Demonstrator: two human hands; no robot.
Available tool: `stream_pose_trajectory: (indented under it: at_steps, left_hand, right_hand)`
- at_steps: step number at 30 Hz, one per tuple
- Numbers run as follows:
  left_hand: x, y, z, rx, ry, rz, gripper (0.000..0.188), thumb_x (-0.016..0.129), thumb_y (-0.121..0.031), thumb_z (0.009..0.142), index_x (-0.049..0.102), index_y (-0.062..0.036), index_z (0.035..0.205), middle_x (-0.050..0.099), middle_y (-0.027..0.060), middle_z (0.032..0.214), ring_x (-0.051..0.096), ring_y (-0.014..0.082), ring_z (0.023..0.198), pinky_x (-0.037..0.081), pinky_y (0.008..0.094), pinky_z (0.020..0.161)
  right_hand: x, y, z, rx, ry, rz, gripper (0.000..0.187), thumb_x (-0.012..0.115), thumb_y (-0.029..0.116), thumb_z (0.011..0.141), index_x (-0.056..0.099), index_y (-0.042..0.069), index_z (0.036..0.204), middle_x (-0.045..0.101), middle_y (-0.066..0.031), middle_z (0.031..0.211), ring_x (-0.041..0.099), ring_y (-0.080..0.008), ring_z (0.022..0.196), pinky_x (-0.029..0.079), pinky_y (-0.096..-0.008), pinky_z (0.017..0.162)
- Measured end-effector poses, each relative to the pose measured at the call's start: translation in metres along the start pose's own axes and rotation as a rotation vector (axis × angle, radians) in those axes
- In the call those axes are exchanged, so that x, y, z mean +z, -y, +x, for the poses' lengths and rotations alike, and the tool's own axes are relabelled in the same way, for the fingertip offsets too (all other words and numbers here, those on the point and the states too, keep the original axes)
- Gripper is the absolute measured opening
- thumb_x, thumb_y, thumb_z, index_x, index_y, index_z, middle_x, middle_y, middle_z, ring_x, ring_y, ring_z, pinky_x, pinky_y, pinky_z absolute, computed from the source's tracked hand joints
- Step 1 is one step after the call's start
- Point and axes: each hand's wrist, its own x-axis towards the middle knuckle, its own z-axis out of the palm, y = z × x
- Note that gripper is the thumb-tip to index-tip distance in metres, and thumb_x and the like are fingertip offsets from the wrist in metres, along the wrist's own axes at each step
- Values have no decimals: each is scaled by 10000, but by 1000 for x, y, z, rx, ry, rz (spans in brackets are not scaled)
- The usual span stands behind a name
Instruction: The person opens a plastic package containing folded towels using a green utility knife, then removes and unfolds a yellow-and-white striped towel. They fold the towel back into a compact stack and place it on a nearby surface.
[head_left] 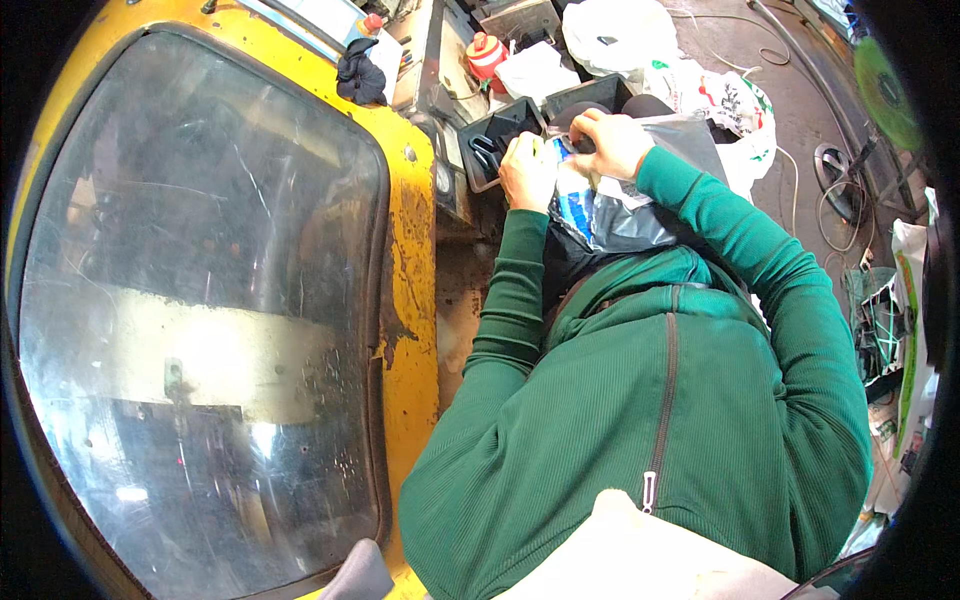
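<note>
A grey plastic bag (645,228) lies across my lap, its mouth open toward the left. Inside the opening shows a blue-and-white packet (577,205), partly covered by the bag and my hands. My left hand (528,175) is closed at the left edge of the bag's mouth, fingers curled. On the other side my right hand (612,145) grips the upper edge of the bag, thumb and fingers bent together. The fingertips of both hands are partly hidden.
To the left stands a scratched window (200,250) in a worn yellow frame (410,230). A black bin (515,118) with dark items sits just beyond my left hand. Past it are a red-and-white container (486,55) and white plastic bags (620,35). Cables (795,190) trail at right.
</note>
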Motion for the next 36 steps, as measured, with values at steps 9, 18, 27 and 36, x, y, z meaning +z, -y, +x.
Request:
stream_pose_trajectory:
  at_steps: [9, 18, 27, 36]
  left_hand:
    - [2, 4, 0, 30, -85, 44, 150, 628, -158, 803, 537, -39, 794, 575, 159, 778, 581, 373, 728, 466, 452, 656]
    - [-10, 14, 1, 7, -95, 22, 194, 649, -202, 801, 573, -50, 895, 602, 155, 845, 595, 366, 771, 480, 440, 689]
    - [-32, -42, 1, -179, 511, 287, 490, 606, -502, 766, 669, -34, 895, 652, 213, 905, 632, 380, 872, 488, 444, 753]
    - [5, 11, -15, -168, 342, -281, 213, 587, -208, 866, 568, -3, 815, 612, 133, 718, 578, 152, 648, 475, 313, 600]
  right_hand:
    - [3, -19, 2, 84, 23, -54, 170, 588, 198, 764, 578, 46, 839, 580, -135, 898, 612, -336, 822, 486, -438, 719]
    - [2, -26, -5, 155, -118, 32, 202, 579, 231, 787, 576, 58, 892, 595, -147, 868, 616, -340, 828, 478, -433, 752]
    - [5, -30, -4, 232, 40, -107, 366, 579, 328, 788, 649, 86, 1053, 674, -150, 934, 648, -309, 875, 483, -420, 814]
    - [4, -35, -10, 271, -56, 205, 333, 551, 295, 813, 662, 68, 1031, 675, -160, 886, 656, -318, 838, 500, -403, 779]
